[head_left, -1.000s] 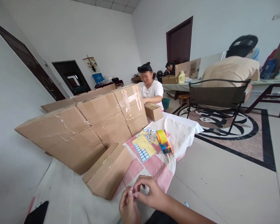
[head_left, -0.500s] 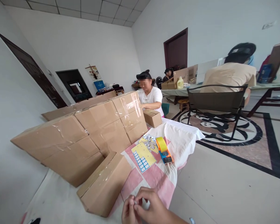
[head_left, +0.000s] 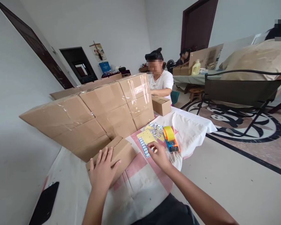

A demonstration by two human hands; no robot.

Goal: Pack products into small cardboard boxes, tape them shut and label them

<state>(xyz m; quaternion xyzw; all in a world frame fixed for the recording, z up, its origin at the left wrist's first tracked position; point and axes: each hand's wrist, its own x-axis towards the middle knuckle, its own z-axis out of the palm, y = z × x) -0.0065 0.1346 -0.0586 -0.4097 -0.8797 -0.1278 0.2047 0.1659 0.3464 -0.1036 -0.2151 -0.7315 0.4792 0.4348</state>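
Note:
A small brown carton point(head_left: 125, 155) lies on the cloth in front of me. My left hand point(head_left: 102, 168) rests on its near end, fingers spread. Thumb and fingertips of my right hand point(head_left: 158, 154) are pinched together above the yellow printed sheet point(head_left: 145, 137) with white and blue labels. Anything in that pinch is too small to make out. Just right of it lies a tape dispenser point(head_left: 174, 147), orange and blue, with a wide yellow roll on top.
Taped cartons point(head_left: 107, 109) are stacked like a wall along the far left side. A black phone-like slab point(head_left: 45, 203) lies at lower left. Across the table sits a person point(head_left: 160, 81) beside another small carton point(head_left: 162, 105). At right stands a chair point(head_left: 239, 90).
My hands, which were together at the bottom, have parted. The left has moved onto the small carton, the right forward to the printed sheet. The view has shifted.

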